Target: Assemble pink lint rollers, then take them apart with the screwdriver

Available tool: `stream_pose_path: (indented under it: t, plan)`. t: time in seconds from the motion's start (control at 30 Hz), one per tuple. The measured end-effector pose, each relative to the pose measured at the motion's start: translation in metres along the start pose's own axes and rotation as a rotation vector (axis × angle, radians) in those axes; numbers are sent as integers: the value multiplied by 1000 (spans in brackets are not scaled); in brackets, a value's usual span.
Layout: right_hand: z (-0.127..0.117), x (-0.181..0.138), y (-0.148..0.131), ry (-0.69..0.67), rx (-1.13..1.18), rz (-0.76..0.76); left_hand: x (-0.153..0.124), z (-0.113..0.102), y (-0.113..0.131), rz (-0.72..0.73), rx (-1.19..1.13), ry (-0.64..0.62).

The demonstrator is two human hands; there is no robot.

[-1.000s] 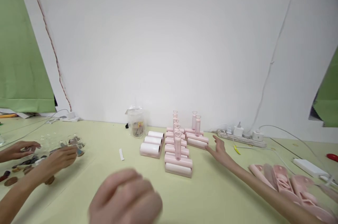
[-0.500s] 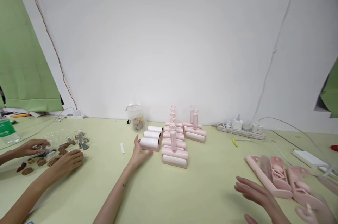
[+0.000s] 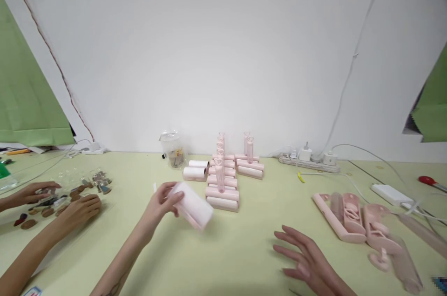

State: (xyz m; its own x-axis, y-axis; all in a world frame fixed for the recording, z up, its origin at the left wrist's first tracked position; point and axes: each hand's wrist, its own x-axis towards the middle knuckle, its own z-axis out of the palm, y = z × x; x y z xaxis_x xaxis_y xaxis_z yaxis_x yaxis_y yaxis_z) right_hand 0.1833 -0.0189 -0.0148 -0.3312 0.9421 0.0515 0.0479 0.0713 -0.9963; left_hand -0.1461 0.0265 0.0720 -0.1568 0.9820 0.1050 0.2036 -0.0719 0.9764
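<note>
My left hand (image 3: 161, 206) grips a white paper roll (image 3: 192, 205) and holds it just above the pale green table (image 3: 244, 249), in front of the stacked pink lint rollers (image 3: 221, 188). Two more white rolls (image 3: 195, 170) lie behind it beside the stack. My right hand (image 3: 307, 260) hovers open over the table at the lower right, fingers spread, holding nothing. Pink roller handles and covers (image 3: 356, 221) lie to its right.
Another person's two hands (image 3: 75, 210) work among small brown pieces and little glass bottles (image 3: 94, 182) at the left. A clear plastic bag (image 3: 172, 149) stands by the wall. A power strip (image 3: 309, 161), white cables and a white adapter (image 3: 389, 193) sit at the back right.
My left hand has lifted one white roll from the row of three and drawn it toward me. My right hand has drifted left, still open. The camera has tilted slightly.
</note>
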Motion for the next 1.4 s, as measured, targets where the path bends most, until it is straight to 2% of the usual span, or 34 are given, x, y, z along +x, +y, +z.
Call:
stream_pose_path:
  t: [0.1, 0.17, 0.23, 0.3, 0.4, 0.57, 0.67, 0.73, 0.83, 0.87, 0.9, 1.03, 1.13, 1.2, 1.3, 1.33, 1.4]
  plan:
    - [11, 9, -7, -85, 435, 219, -7, 54, 27, -50, -60, -322]
    - [14, 12, -20, -162, 651, 282, -1, 96, 34, -75, -1, -507]
    - [13, 13, -32, -204, 773, 311, 7, 133, 35, -89, 134, -681]
    - [8, 14, -38, -187, 839, 382, 16, 161, 36, -89, 268, -789]
    - [-6, 15, -36, -85, 959, 480, 26, 182, 43, -79, 368, -834]
    - [-19, 21, -26, -50, 1101, 542, 35, 183, 55, -56, 392, -813]
    - [-21, 24, -22, 74, 1092, 550, 33, 176, 53, -18, 271, -757]
    - [-24, 25, -22, 152, 1104, 499, 25, 169, 44, 71, 170, -621]
    - [-34, 28, -27, 210, 1173, 351, 5, 157, 18, 280, 7, -299]
    - [-37, 29, -29, 221, 1179, 291, -2, 154, 6, 330, -51, -223]
    - [-40, 30, -32, 230, 1166, 235, -8, 152, -8, 335, -85, -203]
    - [-46, 29, -39, 265, 982, 85, -19, 157, -56, 218, -140, -350]
    - [-44, 24, -41, 317, 840, 78, -18, 164, -73, 181, -62, -390]
    - [-41, 19, -42, 328, 752, 101, -20, 165, -74, 218, 36, -367]
    - [-33, 11, -41, 300, 522, 146, -30, 161, -63, 376, 117, -339]
    - [-29, 8, -40, 281, 403, 143, -35, 160, -58, 412, 106, -355]
    - [-20, 5, -37, 224, 149, 79, -45, 161, -47, 375, 10, -433]
